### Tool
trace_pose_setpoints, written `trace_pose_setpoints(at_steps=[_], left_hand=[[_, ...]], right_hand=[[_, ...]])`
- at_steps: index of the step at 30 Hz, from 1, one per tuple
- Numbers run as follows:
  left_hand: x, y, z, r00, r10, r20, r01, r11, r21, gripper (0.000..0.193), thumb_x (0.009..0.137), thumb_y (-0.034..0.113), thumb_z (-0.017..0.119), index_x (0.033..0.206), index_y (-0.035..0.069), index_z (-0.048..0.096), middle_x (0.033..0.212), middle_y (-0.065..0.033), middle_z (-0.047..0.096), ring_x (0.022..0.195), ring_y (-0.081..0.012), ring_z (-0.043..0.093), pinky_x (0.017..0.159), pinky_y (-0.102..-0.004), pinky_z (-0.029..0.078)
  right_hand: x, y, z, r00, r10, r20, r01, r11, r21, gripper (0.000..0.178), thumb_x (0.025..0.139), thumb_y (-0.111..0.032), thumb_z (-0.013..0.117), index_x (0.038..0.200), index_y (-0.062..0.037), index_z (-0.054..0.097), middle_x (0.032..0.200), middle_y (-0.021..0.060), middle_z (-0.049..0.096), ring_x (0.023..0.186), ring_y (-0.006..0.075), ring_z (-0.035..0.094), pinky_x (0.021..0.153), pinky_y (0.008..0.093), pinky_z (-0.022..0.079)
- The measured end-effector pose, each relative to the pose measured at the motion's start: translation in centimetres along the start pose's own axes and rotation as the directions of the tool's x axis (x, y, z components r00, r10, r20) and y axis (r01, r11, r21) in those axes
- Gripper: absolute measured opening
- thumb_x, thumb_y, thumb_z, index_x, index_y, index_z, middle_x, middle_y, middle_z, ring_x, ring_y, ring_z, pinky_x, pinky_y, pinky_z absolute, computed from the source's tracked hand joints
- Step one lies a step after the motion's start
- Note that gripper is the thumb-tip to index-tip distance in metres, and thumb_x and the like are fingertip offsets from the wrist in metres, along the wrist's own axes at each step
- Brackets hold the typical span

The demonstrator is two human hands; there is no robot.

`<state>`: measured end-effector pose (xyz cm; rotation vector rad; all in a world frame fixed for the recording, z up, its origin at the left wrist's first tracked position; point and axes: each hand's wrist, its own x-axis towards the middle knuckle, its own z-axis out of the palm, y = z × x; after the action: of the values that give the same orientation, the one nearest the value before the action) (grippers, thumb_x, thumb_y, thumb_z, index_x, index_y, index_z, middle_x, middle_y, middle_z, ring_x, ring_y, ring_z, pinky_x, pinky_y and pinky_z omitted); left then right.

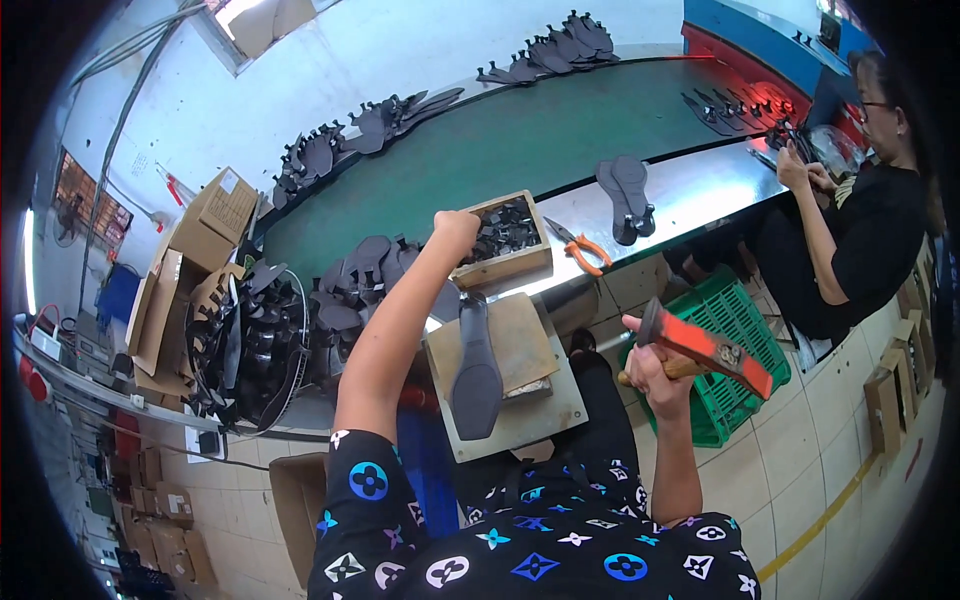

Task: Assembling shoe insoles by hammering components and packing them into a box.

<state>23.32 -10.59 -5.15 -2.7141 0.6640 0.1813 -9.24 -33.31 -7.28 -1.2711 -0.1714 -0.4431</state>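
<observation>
My left hand [457,229] reaches over the near left side of a wooden box [512,272], its fingers hidden inside. Small dark parts [510,228], perhaps shoe heels, fill the box. Held up on the right, my right hand [660,372] is closed round the wooden handle of a hammer [722,352] with a red-orange and dark head. Between my arms, a dark shoe sole [475,375] lies lengthwise on a tan pad [522,340] on a pale work plate [560,385]. Neither hand touches that sole.
Orange-handled pliers [583,247] and a pair of soles [626,195] lie right of the box. Soles pile up [365,268] at left, beside a full round basket [255,345]. A green conveyor belt [440,160] runs behind. A green crate [735,310] and a seated co-worker [850,220] are right.
</observation>
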Motion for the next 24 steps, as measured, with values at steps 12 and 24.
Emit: trace_pose_setpoints(at_steps=[12,24], left_hand=[[-5.6,-3.5,1.0,0.911,-0.115,-0.395,-0.138,0.820,-0.556,0.012,0.079,0.018,0.074,0.084,0.008,0.077,0.076,-0.0098,0.072,0.071,-0.0224,0.070,0.066,-0.0340,0.055],[-25.9,6.2,-4.3,0.965,-0.212,-0.152,-0.260,-0.734,-0.627,0.021,0.091,0.014,0.068,0.103,-0.003,0.067,0.089,-0.0154,0.071,0.056,-0.0128,0.063,0.045,-0.0213,0.046]], right_hand=[[3.2,-2.5,3.7,0.994,0.112,0.015,-0.110,0.990,-0.085,0.038,0.096,-0.022,0.063,0.125,0.0020,0.060,0.067,0.0073,0.064,0.041,0.0066,0.050,0.039,0.0185,0.036],[5.4,-3.2,10.5,0.974,0.134,0.184,-0.121,0.989,-0.080,0.025,0.090,-0.015,0.069,0.107,0.0037,0.066,0.079,0.0053,0.065,0.045,0.0026,0.045,0.039,0.0183,0.031]])
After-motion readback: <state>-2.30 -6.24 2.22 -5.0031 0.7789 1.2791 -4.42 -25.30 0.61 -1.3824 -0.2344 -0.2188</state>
